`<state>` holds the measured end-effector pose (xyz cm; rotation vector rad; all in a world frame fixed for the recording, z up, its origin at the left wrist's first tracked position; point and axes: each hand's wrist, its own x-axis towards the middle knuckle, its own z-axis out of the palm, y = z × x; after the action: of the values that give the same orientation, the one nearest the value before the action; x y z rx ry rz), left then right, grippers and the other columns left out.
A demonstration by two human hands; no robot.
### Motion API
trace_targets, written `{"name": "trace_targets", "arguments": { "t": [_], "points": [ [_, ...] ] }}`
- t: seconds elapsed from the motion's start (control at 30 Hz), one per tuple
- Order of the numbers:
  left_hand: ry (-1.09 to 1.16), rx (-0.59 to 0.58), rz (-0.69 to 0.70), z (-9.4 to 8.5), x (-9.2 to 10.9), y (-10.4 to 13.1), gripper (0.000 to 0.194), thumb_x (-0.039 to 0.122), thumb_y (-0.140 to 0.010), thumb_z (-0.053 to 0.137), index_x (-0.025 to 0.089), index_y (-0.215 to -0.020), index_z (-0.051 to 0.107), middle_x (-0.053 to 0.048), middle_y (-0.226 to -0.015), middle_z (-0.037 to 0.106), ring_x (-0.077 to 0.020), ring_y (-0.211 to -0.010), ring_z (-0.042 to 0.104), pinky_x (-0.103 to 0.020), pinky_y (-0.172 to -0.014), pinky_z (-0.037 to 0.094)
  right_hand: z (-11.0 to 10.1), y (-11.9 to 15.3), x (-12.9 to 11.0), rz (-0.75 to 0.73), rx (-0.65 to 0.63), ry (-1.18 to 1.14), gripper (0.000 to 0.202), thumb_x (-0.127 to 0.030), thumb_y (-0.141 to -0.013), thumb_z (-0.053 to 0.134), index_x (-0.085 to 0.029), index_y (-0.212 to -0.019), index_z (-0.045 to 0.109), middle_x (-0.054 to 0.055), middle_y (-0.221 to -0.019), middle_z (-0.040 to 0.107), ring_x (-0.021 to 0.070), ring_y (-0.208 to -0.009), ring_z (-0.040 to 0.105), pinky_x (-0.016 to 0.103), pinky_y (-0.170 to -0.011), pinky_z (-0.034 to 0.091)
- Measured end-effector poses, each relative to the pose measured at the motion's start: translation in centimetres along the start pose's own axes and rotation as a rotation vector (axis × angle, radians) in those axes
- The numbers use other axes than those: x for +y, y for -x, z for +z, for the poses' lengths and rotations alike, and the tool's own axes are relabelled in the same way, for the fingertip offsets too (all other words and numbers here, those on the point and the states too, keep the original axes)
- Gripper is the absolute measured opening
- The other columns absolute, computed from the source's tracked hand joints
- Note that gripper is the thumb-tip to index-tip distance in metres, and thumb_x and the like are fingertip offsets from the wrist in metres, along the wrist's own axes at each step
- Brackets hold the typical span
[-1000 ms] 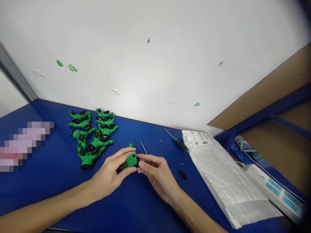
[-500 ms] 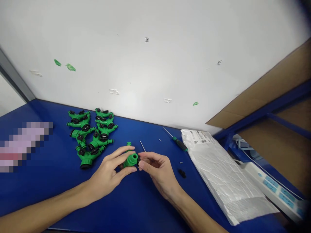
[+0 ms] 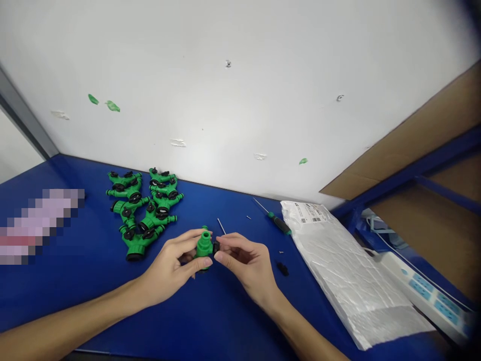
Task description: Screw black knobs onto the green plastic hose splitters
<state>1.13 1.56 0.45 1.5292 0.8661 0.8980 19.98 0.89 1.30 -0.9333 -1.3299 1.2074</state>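
My left hand (image 3: 180, 258) grips a green plastic hose splitter (image 3: 205, 244), its open round end facing up toward me. My right hand (image 3: 244, 258) pinches a small black valve knob (image 3: 216, 247) against the splitter's right side; whether the knob is seated there I cannot tell. Behind my right fingertips a thin metal shaft (image 3: 221, 226) shows, the rest of it hidden by the hand. To the right lie a loose black knob (image 3: 282, 268), a small screw (image 3: 281, 252) and another screw (image 3: 248, 217).
Several green splitters with black knobs (image 3: 137, 240) stand in two rows at left. A green-and-black screwdriver (image 3: 278, 222) lies beside a silver padded mailer (image 3: 338, 271). Further right is a white power strip (image 3: 421, 288). A white wall (image 3: 233, 110) rises behind the blue table (image 3: 158, 326).
The splitter has been tilted in my left hand, so more of its body shows and its open end points further up. My right fingers stay at the black knob.
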Motion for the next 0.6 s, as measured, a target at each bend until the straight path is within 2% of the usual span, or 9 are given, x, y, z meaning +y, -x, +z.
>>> {"name": "trace_targets", "arguments": {
  "t": [0.13, 0.23, 0.33, 0.43, 0.5, 0.6],
  "points": [
    [0.078, -0.080, -0.032, 0.1, 0.5, 0.0, 0.035, 0.042, -0.087, 0.062, 0.015, -0.107, 0.073, -0.014, -0.119, 0.058, -0.0099, -0.061, 0.054, -0.025, -0.052, 0.055, 0.1, 0.0, -0.2, -0.185, -0.022, 0.097, 0.019, -0.013, -0.074, 0.080, -0.027, -0.086, 0.081, 0.003, -0.086, 0.072, 0.0159, -0.075, 0.067, 0.028, -0.070, 0.058],
    [0.080, -0.080, -0.041, 0.2, 0.8, 0.1, 0.035, 0.041, -0.088, 0.061, 0.016, -0.108, 0.072, -0.013, -0.117, 0.059, -0.0114, -0.064, 0.055, -0.024, -0.052, 0.055, 0.1, 0.0, -0.4, -0.232, -0.032, 0.136, 0.023, -0.012, -0.075, 0.078, -0.029, -0.090, 0.081, 0.002, -0.081, 0.072, 0.0158, -0.073, 0.068, 0.029, -0.071, 0.059],
    [0.009, -0.043, -0.036, 0.0, 0.6, 0.1, 0.031, 0.040, -0.087, 0.063, 0.017, -0.106, 0.073, -0.013, -0.123, 0.057, -0.0139, -0.070, 0.058, -0.024, -0.054, 0.053, 0.0, 0.1, -0.1, -0.189, -0.030, 0.133, 0.021, -0.015, -0.075, 0.080, -0.030, -0.090, 0.081, 0.002, -0.079, 0.072, 0.0157, -0.070, 0.068, 0.030, -0.070, 0.060],
    [-0.035, -0.060, -0.044, -0.2, 0.1, -0.2, 0.028, 0.039, -0.087, 0.063, 0.016, -0.100, 0.074, -0.012, -0.116, 0.059, -0.0130, -0.068, 0.057, -0.024, -0.054, 0.052, 0.2, 0.1, 0.4, -0.114, -0.022, 0.111, 0.014, -0.021, -0.074, 0.081, -0.029, -0.086, 0.081, 0.001, -0.076, 0.071, 0.0156, -0.068, 0.068, 0.031, -0.070, 0.060],
    [0.016, -0.086, -0.064, -0.3, -0.1, -0.5, 0.030, 0.040, -0.087, 0.063, 0.016, -0.103, 0.072, -0.010, -0.108, 0.061, -0.0133, -0.067, 0.057, -0.024, -0.052, 0.051, 0.4, 0.0, 0.6, -0.074, -0.022, 0.111, 0.012, -0.025, -0.075, 0.081, -0.027, -0.087, 0.081, 0.001, -0.076, 0.070, 0.0148, -0.067, 0.067, 0.030, -0.068, 0.059],
    [0.163, -0.124, -0.120, -0.1, -0.2, -0.8, 0.042, 0.044, -0.086, 0.063, 0.015, -0.117, 0.066, -0.008, -0.094, 0.063, -0.0173, -0.068, 0.063, -0.025, -0.052, 0.051, 0.0, -0.4, 0.2, -0.044, -0.050, 0.163, 0.028, -0.030, -0.076, 0.079, -0.025, -0.103, 0.077, 0.004, -0.087, 0.072, 0.0146, -0.069, 0.067, 0.029, -0.067, 0.058]
  ]
}}
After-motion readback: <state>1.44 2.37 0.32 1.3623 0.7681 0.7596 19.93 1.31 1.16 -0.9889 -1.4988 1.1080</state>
